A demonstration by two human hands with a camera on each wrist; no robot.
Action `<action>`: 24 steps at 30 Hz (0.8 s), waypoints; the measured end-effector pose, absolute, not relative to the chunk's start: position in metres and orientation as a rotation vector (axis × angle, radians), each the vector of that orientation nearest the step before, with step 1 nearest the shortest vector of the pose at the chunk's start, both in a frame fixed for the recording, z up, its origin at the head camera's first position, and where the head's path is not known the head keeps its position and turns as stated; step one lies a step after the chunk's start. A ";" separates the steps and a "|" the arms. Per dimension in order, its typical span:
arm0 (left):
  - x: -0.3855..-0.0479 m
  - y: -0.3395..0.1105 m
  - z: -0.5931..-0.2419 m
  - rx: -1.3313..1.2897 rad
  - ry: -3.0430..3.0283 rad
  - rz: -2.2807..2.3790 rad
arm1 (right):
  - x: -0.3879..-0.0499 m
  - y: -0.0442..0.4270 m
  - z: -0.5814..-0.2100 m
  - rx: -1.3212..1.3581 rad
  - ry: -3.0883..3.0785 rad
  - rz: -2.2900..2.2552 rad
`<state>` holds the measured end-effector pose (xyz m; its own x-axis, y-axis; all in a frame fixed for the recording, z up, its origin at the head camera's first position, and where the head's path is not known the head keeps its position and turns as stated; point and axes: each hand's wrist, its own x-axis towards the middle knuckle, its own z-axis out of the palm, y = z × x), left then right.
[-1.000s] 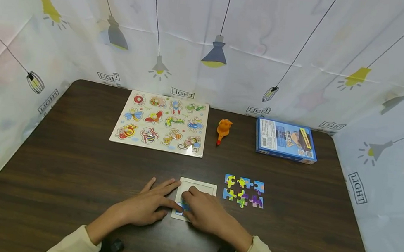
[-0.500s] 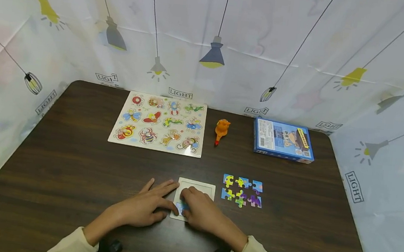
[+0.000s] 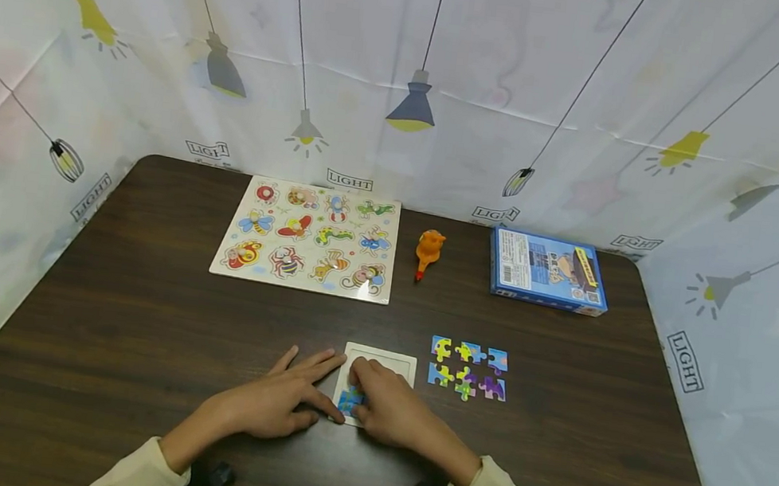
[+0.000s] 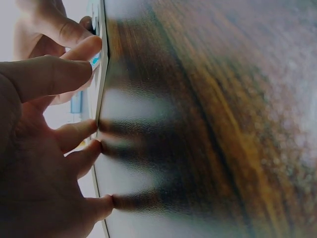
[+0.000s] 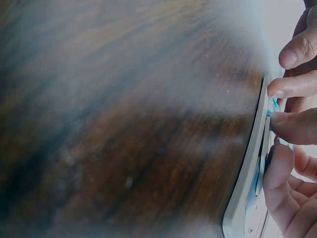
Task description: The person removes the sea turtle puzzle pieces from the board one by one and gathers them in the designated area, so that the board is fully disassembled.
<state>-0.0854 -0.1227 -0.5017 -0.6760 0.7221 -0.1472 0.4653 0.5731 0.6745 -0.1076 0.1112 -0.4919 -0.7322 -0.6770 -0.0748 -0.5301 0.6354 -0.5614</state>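
A small cream puzzle tray (image 3: 391,354) lies on the table in front of me, with blue-and-green jigsaw pieces (image 3: 348,403) in its near left corner. My left hand (image 3: 281,399) is spread flat, its fingertips on the table and the tray's left edge. Its index finger touches the near left corner. My right hand (image 3: 395,408) reaches over the tray, fingers curled, pinching a jigsaw piece (image 5: 259,176) that sits slightly raised in the right wrist view. The hand hides much of the tray's inside.
Several loose jigsaw pieces (image 3: 441,348) lie in two rows right of the tray. Farther back are an insect-picture puzzle board (image 3: 307,238), an orange toy (image 3: 430,249) and a blue box (image 3: 549,271). A printed curtain (image 3: 354,46) borders the table.
The right fingers have shifted slightly over the tray, and more of the blue-and-green pieces now shows. The left index finger has slid slightly toward the tray's near edge.
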 end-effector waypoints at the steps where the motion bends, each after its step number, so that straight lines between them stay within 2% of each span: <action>1: -0.085 -0.123 -0.502 0.955 2.399 0.857 | -0.108 0.111 -0.492 -0.974 2.576 -0.760; 17: -0.085 -0.122 -0.501 0.942 2.385 0.887 | -0.107 0.114 -0.494 -0.956 2.491 -0.989; 24: -0.086 -0.122 -0.500 0.933 2.387 0.881 | -0.113 0.146 -0.477 -0.904 2.447 -1.120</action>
<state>-0.0855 -0.1216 -0.4996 -0.6822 0.7145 -0.1551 0.4425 0.5724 0.6903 -0.1131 0.1463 -0.4767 -0.7564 -0.6539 -0.0117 -0.4185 0.4978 -0.7597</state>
